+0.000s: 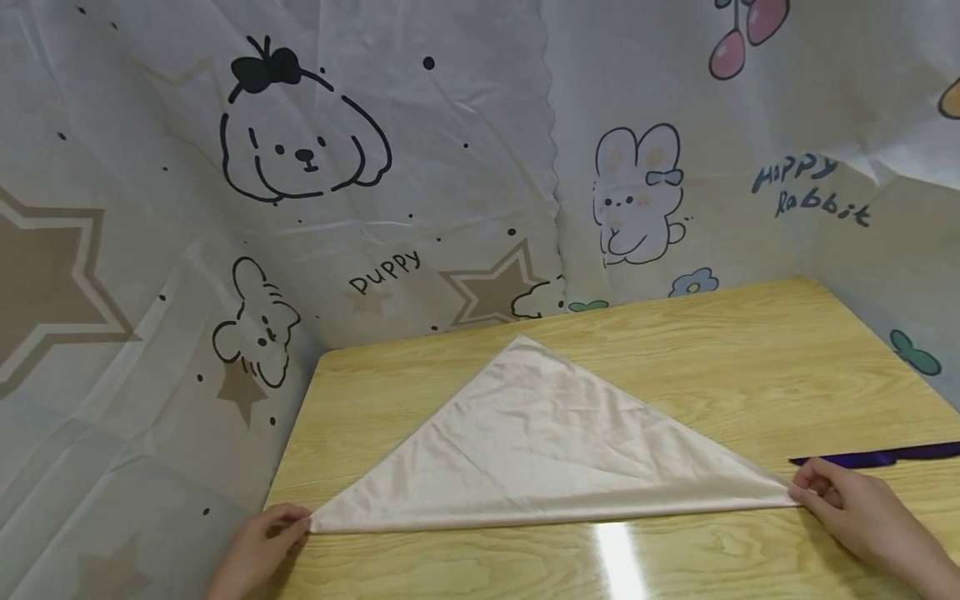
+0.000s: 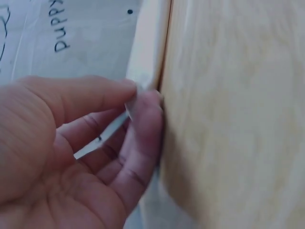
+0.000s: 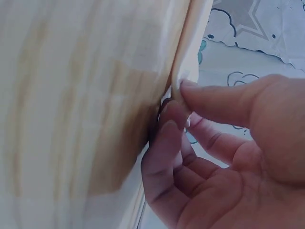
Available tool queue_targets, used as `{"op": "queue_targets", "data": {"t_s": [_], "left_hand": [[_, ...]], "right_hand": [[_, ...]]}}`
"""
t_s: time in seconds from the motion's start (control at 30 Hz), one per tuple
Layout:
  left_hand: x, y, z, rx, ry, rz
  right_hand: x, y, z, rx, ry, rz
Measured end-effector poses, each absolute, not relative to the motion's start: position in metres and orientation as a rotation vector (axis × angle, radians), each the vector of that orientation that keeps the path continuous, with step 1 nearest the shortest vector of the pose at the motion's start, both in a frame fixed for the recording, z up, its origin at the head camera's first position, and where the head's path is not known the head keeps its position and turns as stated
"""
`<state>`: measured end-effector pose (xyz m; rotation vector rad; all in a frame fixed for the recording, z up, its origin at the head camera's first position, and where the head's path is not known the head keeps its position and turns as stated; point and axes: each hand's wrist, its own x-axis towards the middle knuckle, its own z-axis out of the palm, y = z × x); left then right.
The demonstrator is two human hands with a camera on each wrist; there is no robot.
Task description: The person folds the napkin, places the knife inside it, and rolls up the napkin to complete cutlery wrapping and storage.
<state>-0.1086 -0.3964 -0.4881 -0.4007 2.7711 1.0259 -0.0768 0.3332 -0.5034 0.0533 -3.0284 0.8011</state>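
A cream satin cloth [image 1: 525, 442] lies on the wooden table as a wide triangle, its peak pointing to the back and its long folded edge toward the front. At the cloth's left corner, my left hand [image 1: 258, 542] pinches the tip between thumb and fingers. The left wrist view shows that hand [image 2: 90, 152] close up, the cloth [image 2: 148, 47] running away from its fingertips. My right hand [image 1: 862, 508] pinches the opposite corner; in the right wrist view its thumb [image 3: 219, 100] presses the cloth's edge against the curled index finger.
A dark purple ribbon [image 1: 870, 458] lies on the table [image 1: 712, 342] just behind my right hand. Printed fabric [image 1: 465, 200] with cartoon animals and stars hangs around the back and sides of the table. A bright reflection shows on the tabletop in front of the cloth.
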Motion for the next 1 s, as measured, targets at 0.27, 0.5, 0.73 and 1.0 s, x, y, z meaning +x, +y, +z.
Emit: {"op": "queue_targets", "data": {"t_s": [0.27, 0.5, 0.73, 1.0], "left_hand": [[-0.106, -0.408, -0.496, -0.438, 2.548, 1.441], [-0.103, -0.413, -0.500, -0.481, 2.515, 1.505], [-0.102, -0.416, -0.502, -0.535, 2.474, 1.529], [-0.104, -0.414, -0.502, -0.505, 2.453, 1.548]], "right_hand": [[-0.081, 0.357, -0.498, -0.044, -3.009, 0.755], [-0.095, 0.453, -0.542, 0.015, -2.539, 0.504], [-0.107, 0.505, -0.571, -0.023, -2.582, 0.491], [-0.109, 0.499, -0.556, 0.161, -2.552, 0.565]]}}
